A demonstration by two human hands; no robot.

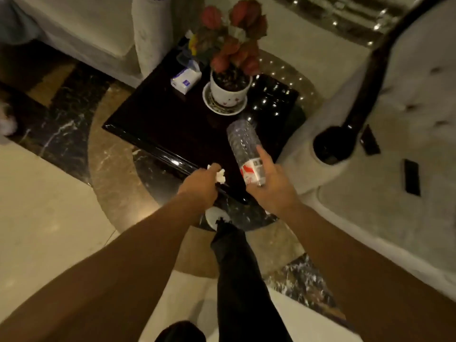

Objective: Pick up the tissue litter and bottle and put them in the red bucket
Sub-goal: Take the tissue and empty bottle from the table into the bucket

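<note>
My right hand (272, 187) grips a clear plastic bottle (243, 144) with a red and white label, held tilted above the near right part of the dark glossy table (158, 119). My left hand (201, 185) is closed around crumpled white tissue litter (220, 175), which pokes out past my fingers over the table's front edge. No red bucket is in view.
On the table stand a potted plant with red leaves (230, 87) on a saucer and a tissue pack (185, 79). A cream tufted sofa (404, 134) with two dark remotes lies to the right. Another cream sofa (98, 33) is behind. My dark trouser leg (237, 275) is below.
</note>
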